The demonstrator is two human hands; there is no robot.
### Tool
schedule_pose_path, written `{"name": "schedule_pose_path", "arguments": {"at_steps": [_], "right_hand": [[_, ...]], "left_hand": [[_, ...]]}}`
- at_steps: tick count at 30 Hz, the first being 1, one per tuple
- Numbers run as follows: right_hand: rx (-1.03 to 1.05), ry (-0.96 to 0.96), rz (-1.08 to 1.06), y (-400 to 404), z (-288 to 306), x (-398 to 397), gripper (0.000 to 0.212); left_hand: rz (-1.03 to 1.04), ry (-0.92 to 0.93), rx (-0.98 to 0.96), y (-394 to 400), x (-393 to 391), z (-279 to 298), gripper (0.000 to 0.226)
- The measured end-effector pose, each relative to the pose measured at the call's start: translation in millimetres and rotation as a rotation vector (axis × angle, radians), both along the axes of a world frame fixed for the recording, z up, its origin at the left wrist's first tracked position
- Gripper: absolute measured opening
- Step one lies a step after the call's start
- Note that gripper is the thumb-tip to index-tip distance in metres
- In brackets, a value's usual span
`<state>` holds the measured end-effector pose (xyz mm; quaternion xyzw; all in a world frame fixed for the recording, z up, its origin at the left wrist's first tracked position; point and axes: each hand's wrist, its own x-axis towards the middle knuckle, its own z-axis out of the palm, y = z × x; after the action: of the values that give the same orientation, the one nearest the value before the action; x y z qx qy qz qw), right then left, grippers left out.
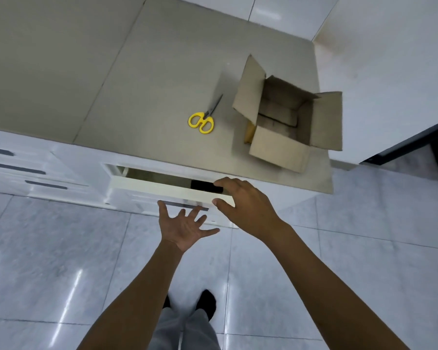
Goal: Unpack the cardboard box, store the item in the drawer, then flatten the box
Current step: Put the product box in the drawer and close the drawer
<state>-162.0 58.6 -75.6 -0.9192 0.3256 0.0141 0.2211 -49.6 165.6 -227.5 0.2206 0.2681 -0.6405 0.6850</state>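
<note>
An open cardboard box (281, 150) stands on the grey countertop (162, 72) near its right end, flaps spread and inside looking empty. Below the counter edge a white drawer (162, 189) is pulled out a little. A black item (202, 185) lies inside it at the right. My right hand (245, 205) hovers over the drawer's front right corner, fingers curled above the black item and thumb at the drawer front. My left hand (185, 227) is spread, palm up, fingertips under the drawer's dark handle (185, 204).
Yellow-handled scissors (204, 117) lie on the counter left of the box. More white drawers with dark handles (19, 169) sit to the left. Glossy tiled floor (61, 261) lies below, with my feet visible. A dark doorway (427, 147) is at right.
</note>
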Motion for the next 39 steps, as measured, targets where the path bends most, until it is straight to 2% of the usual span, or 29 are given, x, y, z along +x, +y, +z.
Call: {"name": "schedule_pose_path", "arguments": {"at_steps": [3, 6, 9, 13, 15, 17, 20, 22, 26, 28, 30, 31, 33, 35, 37, 39], "right_hand": [[-0.033, 0.02, -0.029, -10, 9, -6, 0.04], [-0.064, 0.008, -0.067, -14, 17, -7, 0.042], [-0.092, 0.014, -0.071, -13, 23, -6, 0.044], [-0.13, -0.022, -0.076, -7, 30, -5, 0.044], [-0.137, -0.091, -0.112, -2, 34, -7, 0.039], [-0.143, -0.171, -0.155, 2, 37, -9, 0.032], [-0.17, -0.243, -0.199, 4, 45, -10, 0.026], [-0.185, -0.263, -0.209, 1, 53, -9, 0.025], [-0.223, -0.262, -0.23, -8, 71, -11, 0.024], [-0.229, -0.261, -0.235, -14, 79, -15, 0.022], [-0.247, -0.247, -0.243, -22, 87, -22, 0.02], [-0.257, -0.235, -0.248, -27, 90, -27, 0.021], [-0.267, -0.216, -0.26, -36, 94, -37, 0.023], [-0.27, -0.175, -0.256, -46, 97, -47, 0.026], [-0.284, -0.103, -0.217, -56, 98, -54, 0.032], [-0.308, -0.053, -0.193, -66, 101, -62, 0.041]], "left_hand": [[0.011, -0.019, -0.017, -18, 6, 5, 0.101], [0.034, -0.006, 0.009, -36, 12, 14, 0.104], [0.056, -0.022, -0.005, -52, 19, 25, 0.091], [0.048, -0.012, 0.136, -65, 26, 50, 0.096], [0.088, -0.014, 0.212, -64, 23, 70, 0.089], [0.102, -0.113, 0.296, -60, 16, 92, 0.073], [0.04, -0.475, 0.564, -45, -6, 127, 0.036], [-0.007, -0.811, 0.591, -37, -23, 150, 0.01], [-0.017, -1.595, 0.198, -48, -28, 199, 0.028], [-0.086, -2.122, 0.051, -70, -11, 211, 0.043], [-0.354, -2.584, 0.03, -95, 10, 217, 0.056], [-0.542, -2.732, 0.072, -106, 18, 219, 0.061], [-0.842, -2.909, 0.131, -126, 29, 219, 0.071], [-1.054, -2.979, 0.132, -140, 34, 218, 0.075], [-1.208, -3.023, 0.17, -150, 34, 214, 0.066], [-1.254, -3.074, 0.221, -159, 30, 208, 0.049]]}}
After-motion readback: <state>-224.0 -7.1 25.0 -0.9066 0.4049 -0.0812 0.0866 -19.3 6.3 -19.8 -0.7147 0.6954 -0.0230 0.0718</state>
